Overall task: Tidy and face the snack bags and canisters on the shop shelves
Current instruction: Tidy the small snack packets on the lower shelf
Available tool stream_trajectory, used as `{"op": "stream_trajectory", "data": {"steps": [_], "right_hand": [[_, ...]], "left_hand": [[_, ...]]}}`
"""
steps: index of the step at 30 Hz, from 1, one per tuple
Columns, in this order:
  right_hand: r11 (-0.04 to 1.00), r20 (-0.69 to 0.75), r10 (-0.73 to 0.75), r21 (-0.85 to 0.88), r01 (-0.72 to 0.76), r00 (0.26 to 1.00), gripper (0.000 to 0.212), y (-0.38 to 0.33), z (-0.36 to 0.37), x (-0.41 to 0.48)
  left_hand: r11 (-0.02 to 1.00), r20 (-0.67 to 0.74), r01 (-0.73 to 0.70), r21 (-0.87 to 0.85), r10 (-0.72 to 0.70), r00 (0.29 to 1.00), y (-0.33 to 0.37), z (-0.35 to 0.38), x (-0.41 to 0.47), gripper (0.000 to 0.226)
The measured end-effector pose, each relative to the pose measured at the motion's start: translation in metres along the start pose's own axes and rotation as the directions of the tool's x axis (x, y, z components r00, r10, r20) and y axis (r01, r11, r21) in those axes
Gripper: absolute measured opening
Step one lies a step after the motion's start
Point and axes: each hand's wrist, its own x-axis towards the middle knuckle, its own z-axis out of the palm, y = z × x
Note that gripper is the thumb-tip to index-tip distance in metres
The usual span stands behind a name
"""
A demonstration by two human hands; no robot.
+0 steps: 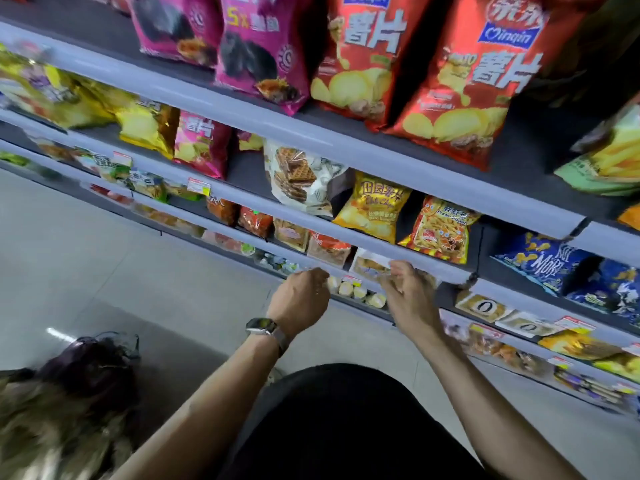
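Shelves (381,147), dark, grey front rails, several tiers. Top tier: two red crisp bags (464,74), upright at the front edge; two magenta bags (263,53) to their left. Second tier: one waffle bag (301,178), one yellow crisp bag (372,206), one orange prawn-cracker bag (440,230), in a row at the front edge. Lower tier: one small pale bag (369,263) behind the rail. Right hand (408,292) at that bag, fingers curled, grip not discernible. Left hand (301,299) loosely closed near the rail, contact not discernible. One wristwatch (265,329).
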Motion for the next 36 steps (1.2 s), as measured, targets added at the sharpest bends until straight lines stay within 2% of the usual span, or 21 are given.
{"op": "stream_trajectory", "data": {"steps": [4, 9, 15, 22, 27, 36], "right_hand": [[0.977, 0.106, -0.097, -0.182, 0.116, 0.99, 0.032, -0.059, 0.034, -0.02], [0.892, 0.231, -0.161, -0.381, 0.241, 0.96, 0.028, -0.108, 0.071, -0.037], [0.796, 0.313, -0.26, -0.467, 0.387, 0.913, 0.029, -0.149, 0.109, -0.04], [0.709, 0.46, -0.312, -0.47, 0.526, 0.831, 0.028, -0.182, 0.141, -0.015], [0.628, 0.601, -0.338, -0.429, 0.649, 0.725, 0.033, -0.221, 0.166, 0.038], [0.565, 0.631, -0.46, -0.335, 0.754, 0.625, 0.035, -0.312, 0.192, 0.106]], "left_hand": [[0.998, -0.079, 0.068, -0.007, -0.068, 0.995, -0.041, -0.033, -0.036, 0.036], [0.986, -0.161, 0.148, -0.08, -0.159, 0.974, -0.08, -0.057, -0.069, 0.036], [0.96, -0.195, 0.256, -0.111, -0.274, 0.942, -0.12, -0.074, -0.083, 0.035], [0.921, -0.204, 0.365, -0.137, -0.387, 0.899, -0.15, -0.106, -0.057, 0.038], [0.877, -0.227, 0.458, -0.146, -0.48, 0.847, -0.165, -0.144, -0.024, 0.039], [0.811, -0.296, 0.558, -0.178, -0.585, 0.755, -0.173, -0.212, 0.015, 0.039]]}}
